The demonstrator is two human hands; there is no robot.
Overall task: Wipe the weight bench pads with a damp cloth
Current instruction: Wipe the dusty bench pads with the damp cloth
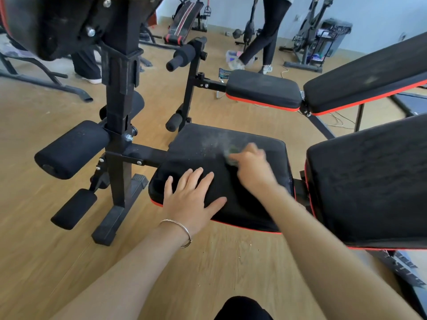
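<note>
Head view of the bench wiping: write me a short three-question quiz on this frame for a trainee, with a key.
1. True or false: the left hand lies flat, fingers spread, on the seat pad.
2. Which hand holds the cloth? A) left hand B) right hand
3. Fill in: the seat pad's edge trim is coloured ____.
Key: 1 true; 2 B; 3 red.

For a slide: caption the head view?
Right hand wipes the seat pad with a cloth; left hand rests flat.
</note>
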